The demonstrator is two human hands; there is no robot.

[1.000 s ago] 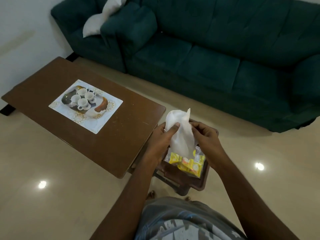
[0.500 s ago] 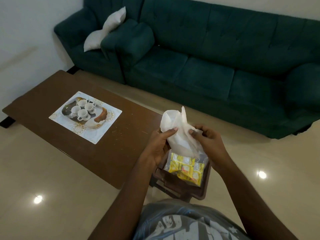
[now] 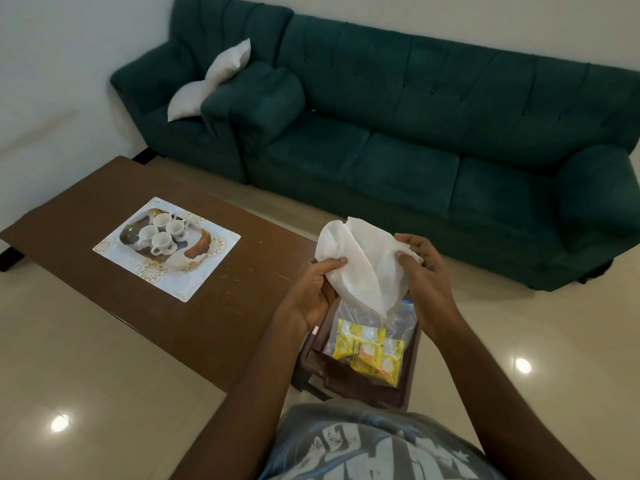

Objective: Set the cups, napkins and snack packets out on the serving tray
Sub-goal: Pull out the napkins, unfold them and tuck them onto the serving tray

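Both hands raised, left hand (image 3: 313, 289) and right hand (image 3: 424, 277) each pinching the white napkin (image 3: 363, 268), snack packets (image 3: 372, 351) just below.

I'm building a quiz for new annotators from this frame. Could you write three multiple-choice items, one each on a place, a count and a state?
1. Where do the yellow snack packets lie?
A. on the sofa
B. in a clear bag on the brown stool
C. on the tray

2. How many white cups stand on the tray?
A. two
B. four
C. six

3. What is the state of the white napkin?
A. held up by both hands
B. flat on the table
C. on the floor

Answers: 1 B, the bag rests on the stool. 2 B, four cups are clustered together. 3 A, left hand and right hand pinch its edges.
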